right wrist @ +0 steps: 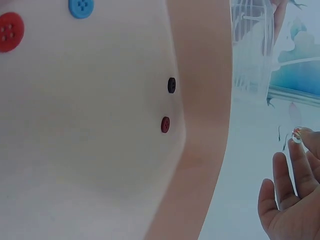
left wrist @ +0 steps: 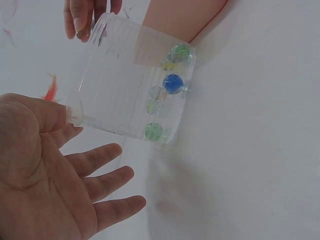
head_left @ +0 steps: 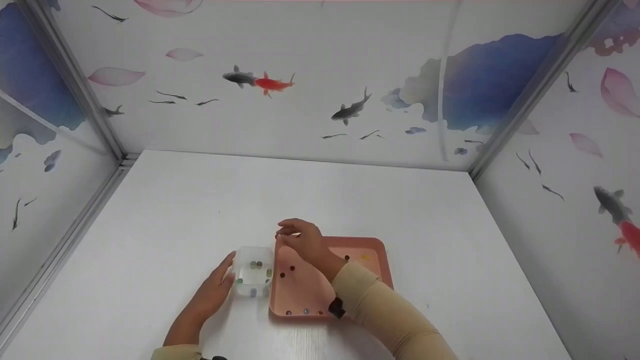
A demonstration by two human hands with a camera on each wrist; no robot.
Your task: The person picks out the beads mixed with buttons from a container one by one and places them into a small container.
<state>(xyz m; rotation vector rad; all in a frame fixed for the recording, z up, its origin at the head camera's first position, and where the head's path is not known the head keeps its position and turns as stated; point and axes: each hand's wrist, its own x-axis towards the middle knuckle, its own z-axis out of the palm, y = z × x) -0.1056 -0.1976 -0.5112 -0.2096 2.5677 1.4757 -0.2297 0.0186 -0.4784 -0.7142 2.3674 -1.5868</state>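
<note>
My left hand (head_left: 212,292) rests against the left side of a clear plastic container (head_left: 245,255), its fingers extended. In the left wrist view the thumb touches the container's rim. Glass marbles lie on its bottom, among them a blue marble (left wrist: 173,84) and a green marble (left wrist: 154,132). Above the far left corner of a pink tray (head_left: 305,295), my right hand (head_left: 306,242) pinches a clear marble (right wrist: 297,135) with an orange-red swirl between thumb and fingertip.
In the tray lie several small pieces, including a red button (right wrist: 11,32), a blue button (right wrist: 81,7), a black button (right wrist: 172,85) and a dark red button (right wrist: 165,124). The container stands close to the tray's left edge on a white table (head_left: 300,185). Printed panels (head_left: 300,115) enclose the table.
</note>
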